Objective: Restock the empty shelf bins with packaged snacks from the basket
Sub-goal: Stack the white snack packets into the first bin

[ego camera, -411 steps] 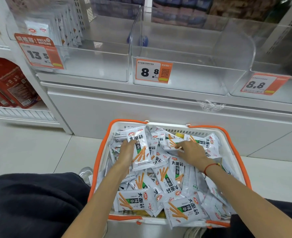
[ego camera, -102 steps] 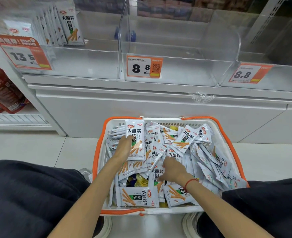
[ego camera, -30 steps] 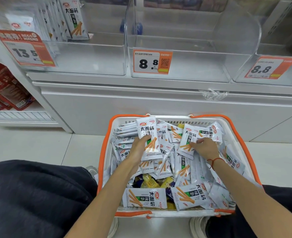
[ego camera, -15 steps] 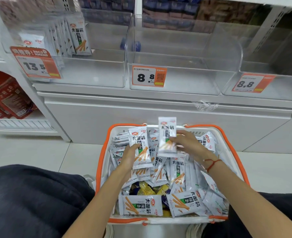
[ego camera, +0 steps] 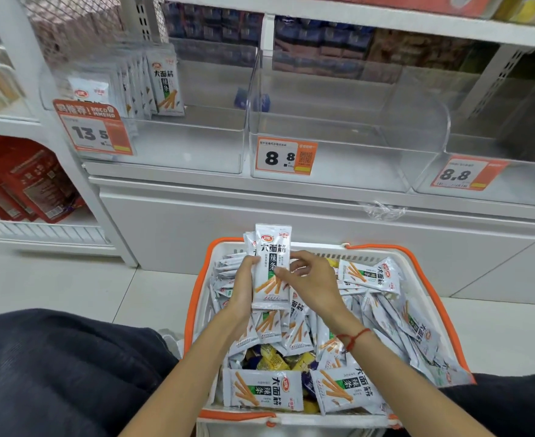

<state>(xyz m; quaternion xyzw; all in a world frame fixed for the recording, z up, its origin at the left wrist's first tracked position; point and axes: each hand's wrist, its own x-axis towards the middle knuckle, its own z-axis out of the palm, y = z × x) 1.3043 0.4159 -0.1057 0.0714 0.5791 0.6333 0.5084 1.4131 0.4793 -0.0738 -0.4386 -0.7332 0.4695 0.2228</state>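
Observation:
A white basket (ego camera: 197, 298) with orange rim sits on the floor between my knees, full of white snack packets (ego camera: 364, 275). My left hand (ego camera: 244, 288) grips a small upright stack of packets (ego camera: 271, 266) above the basket's far left corner. My right hand (ego camera: 310, 285) pinches the front packet of that stack with thumb and fingertips. Above, the left clear bin (ego camera: 181, 146) holds a row of the same packets (ego camera: 163, 85) at its left side. The middle bin (ego camera: 348, 146) and right bin (ego camera: 512, 171) hold no packets.
Orange price tags hang on the bin fronts: 13.5 (ego camera: 94, 130), 8.8 (ego camera: 283, 156), 8.8 (ego camera: 466, 173). Red packages (ego camera: 23, 187) fill a lower shelf at left. A white cabinet front (ego camera: 291, 225) stands behind the basket. Yellow and blue wrappers (ego camera: 272, 357) show beneath the packets.
My right hand brought a packet over and set it against the stack in my left hand. Both hands have lifted slightly, and the view tilted up toward the shelf.

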